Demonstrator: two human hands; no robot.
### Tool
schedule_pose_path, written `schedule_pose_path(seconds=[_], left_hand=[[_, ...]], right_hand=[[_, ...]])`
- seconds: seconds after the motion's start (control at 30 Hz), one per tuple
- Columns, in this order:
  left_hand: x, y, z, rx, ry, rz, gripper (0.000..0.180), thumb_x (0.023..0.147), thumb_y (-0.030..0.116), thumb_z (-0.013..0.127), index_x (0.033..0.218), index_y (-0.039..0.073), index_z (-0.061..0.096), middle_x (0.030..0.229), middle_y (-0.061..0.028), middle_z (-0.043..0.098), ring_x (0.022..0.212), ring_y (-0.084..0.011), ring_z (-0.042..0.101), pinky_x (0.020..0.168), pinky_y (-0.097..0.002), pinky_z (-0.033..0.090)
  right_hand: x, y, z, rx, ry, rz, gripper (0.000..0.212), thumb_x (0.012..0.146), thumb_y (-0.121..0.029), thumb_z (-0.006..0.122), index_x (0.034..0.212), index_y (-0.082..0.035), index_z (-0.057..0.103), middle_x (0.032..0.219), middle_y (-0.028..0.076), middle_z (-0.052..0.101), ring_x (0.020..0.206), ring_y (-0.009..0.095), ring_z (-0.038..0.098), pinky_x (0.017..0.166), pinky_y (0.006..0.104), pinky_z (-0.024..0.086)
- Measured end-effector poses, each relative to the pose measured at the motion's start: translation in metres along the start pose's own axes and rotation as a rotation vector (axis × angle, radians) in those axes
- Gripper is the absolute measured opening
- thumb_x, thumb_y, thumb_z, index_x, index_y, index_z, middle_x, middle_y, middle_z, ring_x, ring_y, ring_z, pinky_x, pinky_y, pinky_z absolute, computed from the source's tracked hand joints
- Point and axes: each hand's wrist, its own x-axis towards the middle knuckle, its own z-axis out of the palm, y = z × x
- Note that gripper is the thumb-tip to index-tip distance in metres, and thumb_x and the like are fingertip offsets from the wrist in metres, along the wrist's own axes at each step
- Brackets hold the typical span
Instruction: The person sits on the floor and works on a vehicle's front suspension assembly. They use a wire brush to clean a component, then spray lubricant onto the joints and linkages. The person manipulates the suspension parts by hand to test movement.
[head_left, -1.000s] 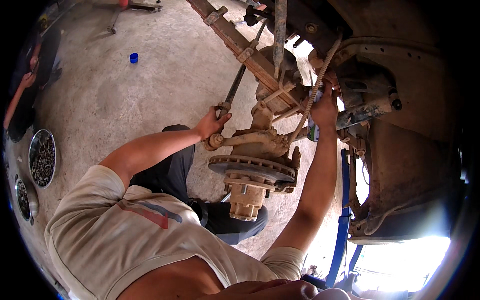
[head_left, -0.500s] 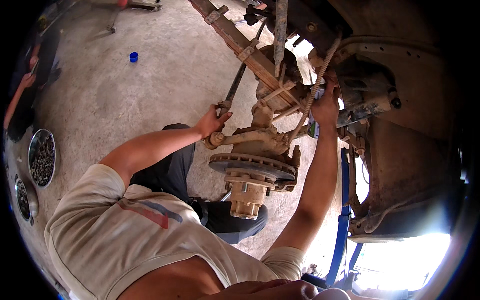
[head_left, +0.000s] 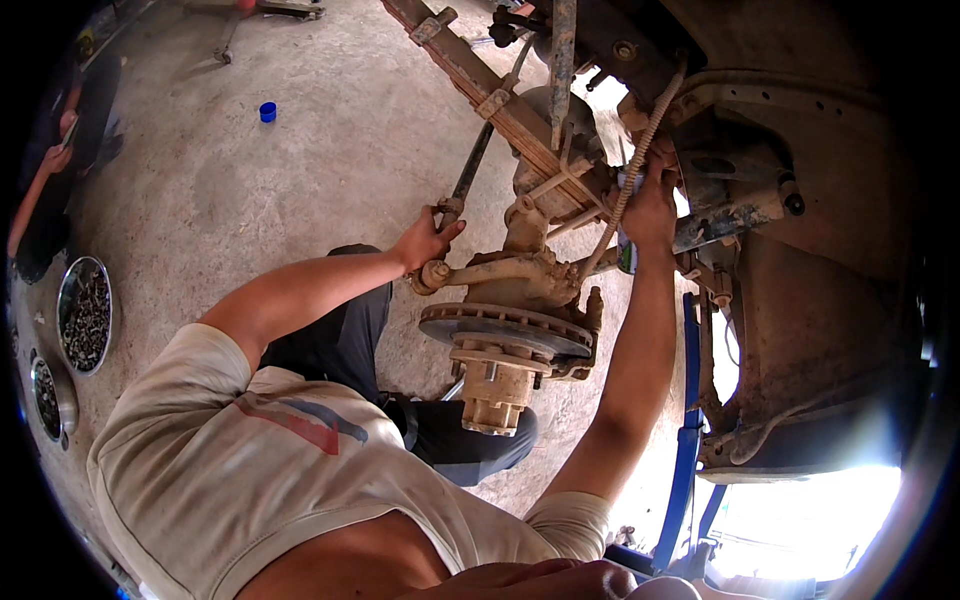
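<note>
My left hand (head_left: 425, 245) is closed around the end of a dark steering tie rod (head_left: 478, 160), beside its joint on the knuckle arm (head_left: 500, 272). Reaching up on the right, my right hand (head_left: 652, 212) grips a spray can (head_left: 628, 253) with a white and green label. Much of the can is hidden by the hand and by a ribbed hose (head_left: 634, 175) passing in front. Between my forearms sits a dusty wheel hub (head_left: 492, 385) with its brake disc (head_left: 505, 330), no wheel on it. The can's nozzle cannot be made out.
A rusty leaf spring (head_left: 470, 75) slopes over the axle, near a shock absorber (head_left: 562, 70). Blue stand legs (head_left: 687, 440) rise at right. On the concrete floor lie a blue cap (head_left: 267, 112) and metal bowls of small parts (head_left: 86, 318). Another person's hand (head_left: 58, 157) shows far left.
The spray can and my right hand have shifted very slightly. My left hand stays on the tie rod, and the vehicle parts look the same.
</note>
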Motion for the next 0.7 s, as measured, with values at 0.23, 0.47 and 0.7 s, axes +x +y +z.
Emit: schedule_pose_path(seconds=[0.23, 0.47, 0.7], left_hand=[[-0.002, 0.005, -0.001, 0.045, -0.014, -0.039, 0.081, 0.090, 0.052, 0.060, 0.132, -0.010, 0.031, 0.082, -0.0146, 0.064, 0.076, -0.0192, 0.062, 0.070, -0.0324, 0.048], [-0.007, 0.009, 0.001, -0.014, -0.001, 0.003, 0.081, 0.089, 0.051, 0.062, 0.131, -0.011, 0.031, 0.078, -0.0129, 0.062, 0.072, -0.0188, 0.061, 0.065, -0.0330, 0.048], [0.027, -0.058, -0.003, -0.081, -0.046, 0.096, 0.060, 0.091, 0.042, 0.064, 0.123, -0.002, 0.038, 0.078, -0.0071, 0.061, 0.069, -0.0153, 0.060, 0.062, -0.0291, 0.047]], right_hand=[[0.000, 0.014, -0.001, 0.055, 0.254, 0.068, 0.079, 0.072, -0.025, 0.075, 0.139, -0.021, 0.033, 0.129, 0.030, 0.044, 0.110, 0.049, 0.052, 0.094, 0.0509, 0.045], [-0.022, 0.036, -0.023, 0.164, 0.271, 0.135, 0.078, 0.070, -0.025, 0.076, 0.136, -0.011, 0.037, 0.123, 0.027, 0.053, 0.115, 0.044, 0.052, 0.096, 0.0479, 0.043], [-0.143, 0.028, -0.076, 0.529, 0.540, 0.039, 0.080, 0.073, -0.014, 0.082, 0.136, -0.002, 0.035, 0.119, 0.017, 0.055, 0.106, 0.026, 0.057, 0.091, 0.0342, 0.046]])
